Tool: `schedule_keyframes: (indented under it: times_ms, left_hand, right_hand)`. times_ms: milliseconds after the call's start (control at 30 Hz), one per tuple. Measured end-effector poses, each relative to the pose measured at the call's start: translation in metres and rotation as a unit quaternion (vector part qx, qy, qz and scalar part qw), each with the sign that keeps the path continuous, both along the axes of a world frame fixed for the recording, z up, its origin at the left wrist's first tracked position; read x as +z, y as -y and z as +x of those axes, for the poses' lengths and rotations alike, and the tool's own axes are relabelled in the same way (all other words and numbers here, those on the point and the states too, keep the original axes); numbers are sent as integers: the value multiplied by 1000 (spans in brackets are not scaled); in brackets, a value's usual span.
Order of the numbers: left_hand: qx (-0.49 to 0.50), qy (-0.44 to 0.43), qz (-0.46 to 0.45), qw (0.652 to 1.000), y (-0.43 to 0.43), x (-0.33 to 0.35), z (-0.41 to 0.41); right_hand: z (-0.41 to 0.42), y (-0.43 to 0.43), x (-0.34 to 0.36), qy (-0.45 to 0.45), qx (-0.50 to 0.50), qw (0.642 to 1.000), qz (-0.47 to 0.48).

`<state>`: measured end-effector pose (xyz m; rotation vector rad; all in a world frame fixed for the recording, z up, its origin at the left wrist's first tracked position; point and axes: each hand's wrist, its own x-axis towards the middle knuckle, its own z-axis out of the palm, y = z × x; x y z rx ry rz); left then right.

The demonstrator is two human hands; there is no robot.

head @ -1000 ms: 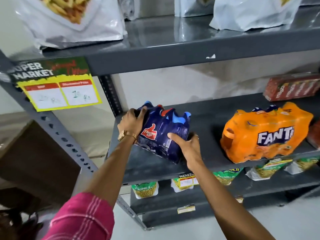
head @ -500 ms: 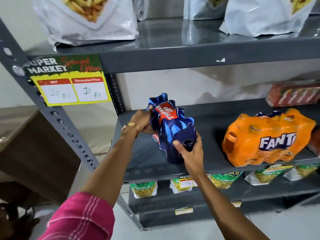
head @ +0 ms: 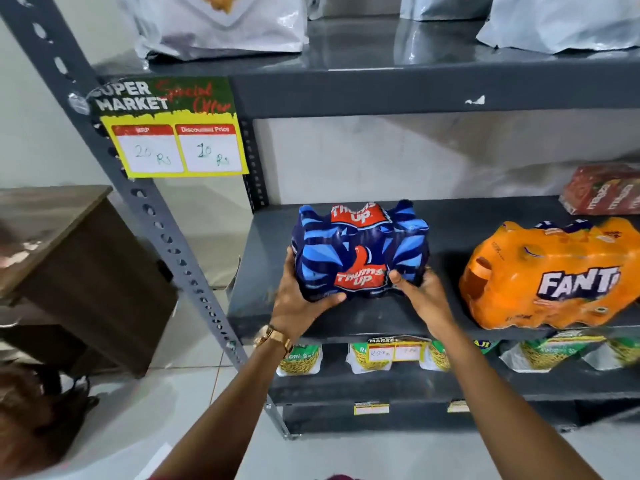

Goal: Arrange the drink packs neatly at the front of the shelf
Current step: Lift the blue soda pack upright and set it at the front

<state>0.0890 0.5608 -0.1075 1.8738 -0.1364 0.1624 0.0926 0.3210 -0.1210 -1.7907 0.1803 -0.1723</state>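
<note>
A blue Thums Up drink pack (head: pixel 360 249) stands on the grey middle shelf (head: pixel 381 317), its logo facing me. My left hand (head: pixel 299 299) grips its lower left corner and my right hand (head: pixel 420 292) grips its lower right corner. To the right an orange Fanta pack (head: pixel 550 275) lies near the shelf's front edge, slightly overhanging it. A red Maaza pack (head: pixel 604 190) sits further back at the far right.
White snack bags (head: pixel 221 26) fill the top shelf. A yellow price sign (head: pixel 173 133) hangs on the slotted upright (head: pixel 152 216). Green snack packets (head: pixel 301 358) line the lower shelf. A brown wooden cabinet (head: pixel 69 271) stands at the left.
The blue pack has been turned from lying tilted on its side to standing with its front label towards me. Both hands slid down to its lower corners.
</note>
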Motion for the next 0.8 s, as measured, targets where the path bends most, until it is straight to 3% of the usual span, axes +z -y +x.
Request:
schedule_keyframes:
  times_ms: [167, 467, 600, 800]
  left_hand:
    - [66, 0, 113, 991, -10, -15, -3]
    - [52, 3, 125, 991, -41, -34, -48]
    - [57, 1, 160, 986, -46, -38, -62]
    - [65, 1, 188, 980, -48, -35, -64]
  right_hand:
    - [-18, 1, -1, 19, 19, 998, -56]
    - [-69, -17, -11, -19, 53, 994, -92]
    - [-79, -27, -13, -26, 18, 984, -173]
    - [-78, -32, -15, -7, -14, 983, -180]
